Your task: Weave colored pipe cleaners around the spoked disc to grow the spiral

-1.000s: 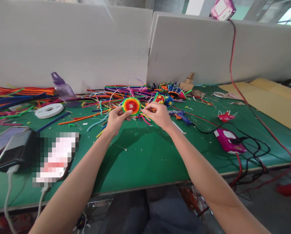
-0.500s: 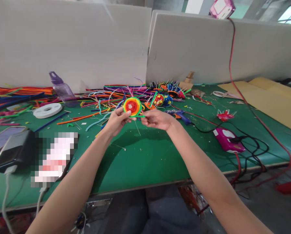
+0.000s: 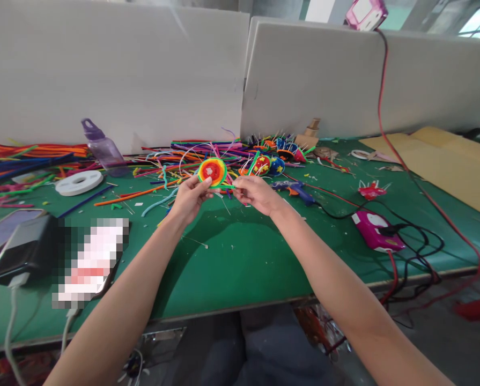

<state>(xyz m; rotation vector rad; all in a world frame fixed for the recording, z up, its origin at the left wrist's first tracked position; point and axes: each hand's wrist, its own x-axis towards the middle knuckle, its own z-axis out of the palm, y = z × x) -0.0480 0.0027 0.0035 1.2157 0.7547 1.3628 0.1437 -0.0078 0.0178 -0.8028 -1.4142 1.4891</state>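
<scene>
My left hand [image 3: 190, 197] pinches the lower edge of a round coiled pipe-cleaner disc [image 3: 212, 170], red at the centre, then orange, yellow and a green rim, held upright above the green table [image 3: 240, 257]. My right hand [image 3: 254, 194] is closed on the green pipe-cleaner end [image 3: 226, 186] that runs from the disc's lower right rim. Both hands sit close together near the table's middle.
Loose coloured pipe cleaners [image 3: 34, 161] pile along the back left. A purple bottle [image 3: 103, 147], white tape roll [image 3: 79, 182], finished coloured discs [image 3: 270, 163], blue glue gun [image 3: 296, 188], pink device with cables [image 3: 377, 231], phone and power bank [image 3: 26, 249] lie around. White partitions [image 3: 143, 75] stand behind.
The disc has shifted slightly left and up. My right hand moved from beside the disc to below its right edge, drawing the green end along the rim.
</scene>
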